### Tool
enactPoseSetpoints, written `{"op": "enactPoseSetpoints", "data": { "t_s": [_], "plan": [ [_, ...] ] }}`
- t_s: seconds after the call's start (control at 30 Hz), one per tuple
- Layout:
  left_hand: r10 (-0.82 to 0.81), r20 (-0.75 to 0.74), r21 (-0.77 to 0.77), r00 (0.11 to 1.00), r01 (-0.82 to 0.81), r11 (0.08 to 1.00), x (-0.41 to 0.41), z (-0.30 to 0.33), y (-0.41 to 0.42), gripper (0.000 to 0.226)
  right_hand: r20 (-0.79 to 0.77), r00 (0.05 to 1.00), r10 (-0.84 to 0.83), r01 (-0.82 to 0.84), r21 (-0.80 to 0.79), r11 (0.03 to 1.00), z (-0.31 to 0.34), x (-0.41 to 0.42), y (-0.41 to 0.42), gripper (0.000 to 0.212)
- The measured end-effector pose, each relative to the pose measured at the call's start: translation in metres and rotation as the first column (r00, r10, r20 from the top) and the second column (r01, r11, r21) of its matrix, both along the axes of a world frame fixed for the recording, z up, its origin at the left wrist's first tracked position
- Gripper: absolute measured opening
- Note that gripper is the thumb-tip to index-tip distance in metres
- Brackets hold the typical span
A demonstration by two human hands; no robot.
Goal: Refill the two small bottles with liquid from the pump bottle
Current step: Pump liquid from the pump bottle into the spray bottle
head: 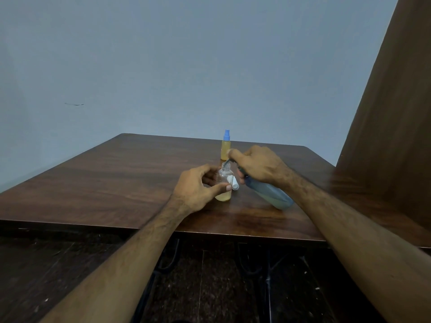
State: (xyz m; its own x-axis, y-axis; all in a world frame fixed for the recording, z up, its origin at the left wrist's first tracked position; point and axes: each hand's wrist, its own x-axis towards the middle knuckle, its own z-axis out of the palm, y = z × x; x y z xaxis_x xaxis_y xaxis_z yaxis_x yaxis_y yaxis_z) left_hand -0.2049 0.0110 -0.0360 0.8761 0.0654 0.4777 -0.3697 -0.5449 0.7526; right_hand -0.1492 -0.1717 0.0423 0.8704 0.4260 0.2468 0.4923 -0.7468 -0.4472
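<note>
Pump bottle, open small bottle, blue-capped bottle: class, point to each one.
pump bottle (pixel 271 193): head view, tilted blue-grey body.
open small bottle (pixel 224 180): head view, clear wall above the liquid.
blue-capped bottle (pixel 226 150): head view, yellow body.

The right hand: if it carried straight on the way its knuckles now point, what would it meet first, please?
Probably the capped bottle with the blue spray top. The right hand, holding the tilted pump bottle, points away and leftward over the open bottle; depth is unclear, so it might pass beside it.

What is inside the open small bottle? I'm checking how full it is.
A shallow layer of yellowish liquid sits at the bottom of the open small bottle; above it looks empty. The left hand covers its left side.
</note>
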Motion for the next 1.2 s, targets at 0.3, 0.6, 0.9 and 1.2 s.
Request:
{"op": "enactPoseSetpoints", "data": {
  "t_s": [0.3, 0.6, 0.9, 1.2],
  "plan": [
    [-0.001, 0.001, 0.015, 1.000, 0.001, 1.000, 0.0011, -0.0012, 0.0004, 0.055, 0.024, 1.000, -0.019, 0.018, 0.008, 1.000, 0.0015, -0.0027, -0.0008, 0.060],
    [-0.005, 0.000, -0.006, 1.000, 0.005, 1.000, -0.0002, -0.0008, 0.0002, 0.044, -0.014, 0.999, -0.032, 0.033, 0.023, 0.999, 0.0020, -0.0050, 0.0017, 0.070],
    [-0.010, 0.008, -0.006, 1.000, 0.010, 1.000, 0.0002, -0.0011, 0.0001, 0.048, 0.016, 0.999, -0.037, 0.038, -0.030, 0.999, 0.0020, -0.0067, 0.0032, 0.062],
    [-0.006, 0.001, -0.010, 1.000, 0.006, 1.000, 0.0009, -0.0018, 0.0001, 0.050, 0.028, 0.999, -0.046, 0.047, -0.035, 0.998, 0.0005, -0.0058, 0.0041, 0.063]
  ]
}}
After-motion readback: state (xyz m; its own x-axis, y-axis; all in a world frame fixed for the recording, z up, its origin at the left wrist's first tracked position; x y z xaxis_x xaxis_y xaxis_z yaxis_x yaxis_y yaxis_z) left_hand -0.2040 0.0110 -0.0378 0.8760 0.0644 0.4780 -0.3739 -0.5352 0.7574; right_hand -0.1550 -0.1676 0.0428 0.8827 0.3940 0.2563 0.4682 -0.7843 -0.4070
